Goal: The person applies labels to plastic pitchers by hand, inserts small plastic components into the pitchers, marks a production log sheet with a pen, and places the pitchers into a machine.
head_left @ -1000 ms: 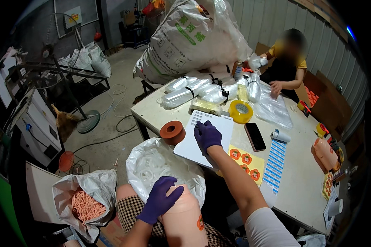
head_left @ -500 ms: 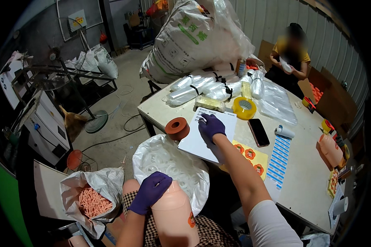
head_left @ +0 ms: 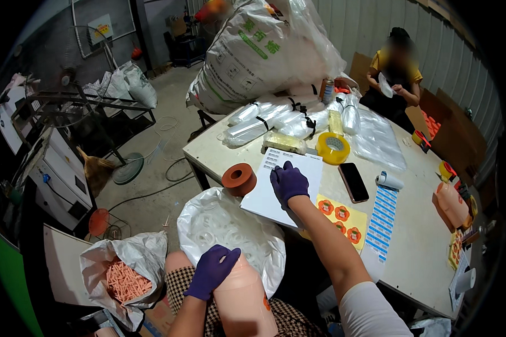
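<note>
My left hand (head_left: 212, 272), in a purple glove, is closed over the narrow top of a pale pink plastic bottle (head_left: 244, 300). The bottle leans on my lap, and an orange flower sticker shows at its right side. At the table, my right hand (head_left: 290, 182), also gloved in purple, is over a white sheet of labels (head_left: 264, 191). Its fingers are bent down at the sheet beside small printed labels along the upper left. Whatever its fingertips hold is too small to make out. Yellow sheets of orange flower stickers (head_left: 341, 218) lie right of that forearm.
Brown tape (head_left: 239, 179), clear tape (head_left: 333, 148), a phone (head_left: 353, 182) and a blue-and-white label strip (head_left: 381, 222) are on the table. Bundled plastic bags (head_left: 258, 124) lie behind. Below are a bag of clear rings (head_left: 222, 224) and a bag of pink pieces (head_left: 130, 279). Another person (head_left: 396, 76) sits far right.
My right hand has drawn slightly down the label sheet, uncovering more printed labels. My left hand and the bottle have shifted a little lower. The other person's hands have moved around a white item.
</note>
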A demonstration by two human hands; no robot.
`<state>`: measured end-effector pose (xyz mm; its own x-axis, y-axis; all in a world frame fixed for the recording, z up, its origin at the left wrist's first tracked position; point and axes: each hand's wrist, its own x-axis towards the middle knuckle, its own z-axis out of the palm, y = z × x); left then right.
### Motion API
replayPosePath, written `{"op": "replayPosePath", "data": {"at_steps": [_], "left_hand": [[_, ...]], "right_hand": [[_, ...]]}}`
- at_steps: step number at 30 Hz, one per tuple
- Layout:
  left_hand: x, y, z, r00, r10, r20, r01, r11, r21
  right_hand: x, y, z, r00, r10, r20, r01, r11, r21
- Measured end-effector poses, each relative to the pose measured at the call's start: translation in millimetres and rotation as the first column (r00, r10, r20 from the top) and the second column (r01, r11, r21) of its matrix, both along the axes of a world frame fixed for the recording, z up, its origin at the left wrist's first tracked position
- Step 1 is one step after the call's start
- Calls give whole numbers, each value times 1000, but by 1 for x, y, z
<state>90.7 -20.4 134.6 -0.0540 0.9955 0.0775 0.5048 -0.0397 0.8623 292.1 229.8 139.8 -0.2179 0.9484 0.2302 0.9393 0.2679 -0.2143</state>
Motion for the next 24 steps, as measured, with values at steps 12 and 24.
{"op": "replayPosePath", "data": {"at_steps": [12, 24], "left_hand": [[-10, -39, -30, 906, 46, 421, -53, 999, 6], [16, -11, -28, 973, -4, 233, -17, 996, 91]], "right_hand": [[26, 16, 43, 292, -322, -900, -178, 907, -382], [56, -285, 22, 740, 640, -209, -589, 766, 258]]}}
